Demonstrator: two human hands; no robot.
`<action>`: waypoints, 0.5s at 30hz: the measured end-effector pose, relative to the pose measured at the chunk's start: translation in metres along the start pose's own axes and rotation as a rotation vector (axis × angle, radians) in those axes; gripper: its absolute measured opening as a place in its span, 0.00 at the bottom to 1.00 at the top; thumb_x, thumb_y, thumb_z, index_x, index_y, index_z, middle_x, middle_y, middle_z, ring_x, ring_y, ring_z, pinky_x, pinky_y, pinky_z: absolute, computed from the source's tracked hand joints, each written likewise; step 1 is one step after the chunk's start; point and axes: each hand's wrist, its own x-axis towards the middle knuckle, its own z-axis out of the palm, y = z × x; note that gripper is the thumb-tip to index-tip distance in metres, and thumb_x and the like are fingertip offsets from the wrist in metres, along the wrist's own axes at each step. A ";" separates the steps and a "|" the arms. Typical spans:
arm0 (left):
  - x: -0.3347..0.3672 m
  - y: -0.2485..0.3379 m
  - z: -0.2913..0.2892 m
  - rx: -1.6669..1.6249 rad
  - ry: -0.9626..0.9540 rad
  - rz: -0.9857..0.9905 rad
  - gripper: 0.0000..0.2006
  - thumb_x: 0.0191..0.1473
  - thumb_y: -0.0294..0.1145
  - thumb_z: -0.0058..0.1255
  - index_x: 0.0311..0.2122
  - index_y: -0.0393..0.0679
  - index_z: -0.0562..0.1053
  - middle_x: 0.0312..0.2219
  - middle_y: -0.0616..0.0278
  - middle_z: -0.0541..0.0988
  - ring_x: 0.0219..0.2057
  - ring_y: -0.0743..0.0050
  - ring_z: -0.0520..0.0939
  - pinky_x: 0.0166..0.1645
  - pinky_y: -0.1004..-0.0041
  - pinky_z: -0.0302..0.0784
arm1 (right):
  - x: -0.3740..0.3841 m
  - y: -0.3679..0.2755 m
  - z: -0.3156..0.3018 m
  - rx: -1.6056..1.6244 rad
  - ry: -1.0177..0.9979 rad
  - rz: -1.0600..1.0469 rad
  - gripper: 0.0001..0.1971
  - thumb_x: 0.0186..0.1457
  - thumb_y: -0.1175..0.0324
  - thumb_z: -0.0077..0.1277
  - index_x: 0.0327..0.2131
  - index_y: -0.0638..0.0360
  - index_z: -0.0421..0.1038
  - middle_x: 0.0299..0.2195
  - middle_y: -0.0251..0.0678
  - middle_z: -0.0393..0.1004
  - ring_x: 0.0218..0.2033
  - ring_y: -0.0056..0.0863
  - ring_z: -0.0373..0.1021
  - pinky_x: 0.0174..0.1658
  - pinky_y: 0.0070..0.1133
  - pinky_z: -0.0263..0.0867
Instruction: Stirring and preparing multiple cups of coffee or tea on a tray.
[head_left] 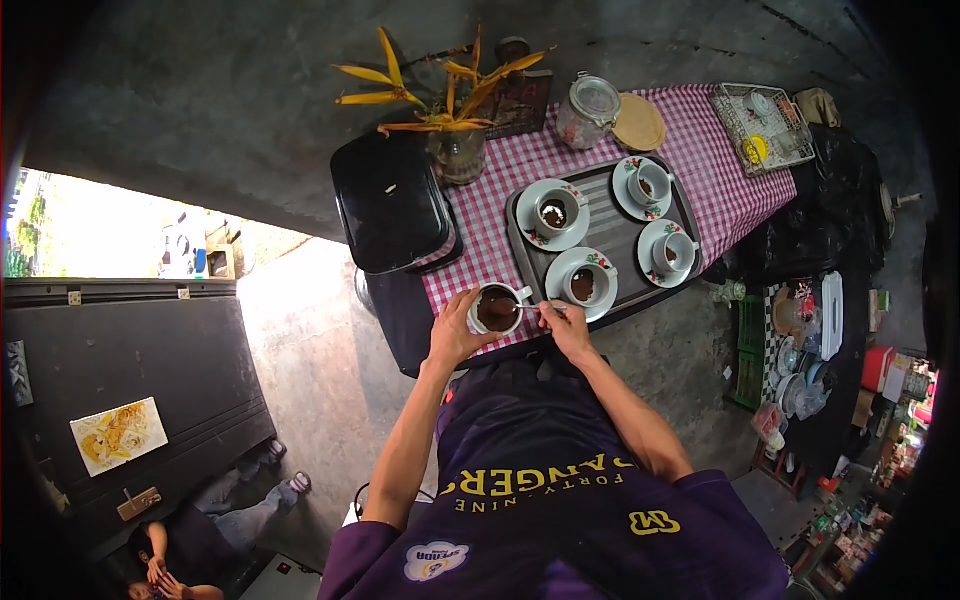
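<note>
Left hand fingers curl around white mug; right hand fingers pinch spoon over mug rim, both forearms extended.

A red-and-white checked tablecloth covers the table. A grey tray at the twelve o'clock side carries four white cups on floral saucers. A black lidded container sits at eleven o'clock, with a glass vase of yellow leaves just beside it. A glass jar and a round wooden lid stand further off at one o'clock. A wire basket sits at two o'clock. At eight o'clock, a seated person is on the floor.
</note>
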 end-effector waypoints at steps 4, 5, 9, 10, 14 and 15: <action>0.000 0.001 -0.001 0.007 -0.017 -0.040 0.47 0.29 0.46 0.70 0.57 0.45 0.63 0.52 0.51 0.70 0.53 0.53 0.71 0.55 0.60 0.68 | 0.002 0.004 0.001 -0.003 -0.012 0.016 0.16 0.60 0.59 0.49 0.27 0.62 0.74 0.18 0.23 0.68 0.19 0.09 0.57 0.22 0.14 0.51; 0.000 0.000 -0.002 0.015 -0.024 -0.037 0.47 0.29 0.46 0.70 0.58 0.45 0.63 0.52 0.52 0.70 0.53 0.53 0.71 0.55 0.60 0.68 | 0.000 0.002 0.000 0.059 -0.035 0.066 0.15 0.60 0.59 0.49 0.29 0.62 0.75 0.19 0.23 0.69 0.20 0.09 0.57 0.23 0.14 0.51; -0.002 0.001 -0.002 -0.003 -0.025 -0.072 0.47 0.28 0.47 0.71 0.58 0.45 0.63 0.52 0.52 0.70 0.53 0.54 0.71 0.55 0.59 0.68 | -0.001 0.003 -0.002 0.067 -0.070 0.118 0.13 0.60 0.61 0.49 0.34 0.62 0.76 0.21 0.23 0.70 0.21 0.09 0.57 0.23 0.13 0.52; -0.001 0.001 -0.001 -0.003 -0.026 -0.072 0.47 0.28 0.47 0.71 0.58 0.45 0.63 0.52 0.52 0.70 0.53 0.54 0.71 0.55 0.59 0.68 | -0.001 0.003 -0.002 0.067 -0.069 0.118 0.13 0.60 0.61 0.49 0.34 0.62 0.76 0.21 0.23 0.70 0.21 0.09 0.57 0.23 0.13 0.52; -0.001 0.002 -0.001 -0.001 -0.029 -0.055 0.47 0.28 0.47 0.70 0.58 0.45 0.63 0.52 0.53 0.70 0.52 0.53 0.72 0.55 0.60 0.68 | -0.002 0.006 -0.002 0.088 -0.064 0.111 0.13 0.61 0.61 0.48 0.37 0.61 0.76 0.22 0.23 0.69 0.20 0.08 0.57 0.22 0.11 0.52; -0.001 0.002 -0.002 -0.006 -0.029 -0.058 0.47 0.29 0.47 0.70 0.58 0.45 0.63 0.52 0.53 0.70 0.52 0.53 0.72 0.54 0.60 0.69 | -0.001 0.005 0.000 0.066 -0.059 0.101 0.13 0.60 0.63 0.49 0.38 0.63 0.76 0.22 0.24 0.70 0.21 0.09 0.58 0.24 0.13 0.53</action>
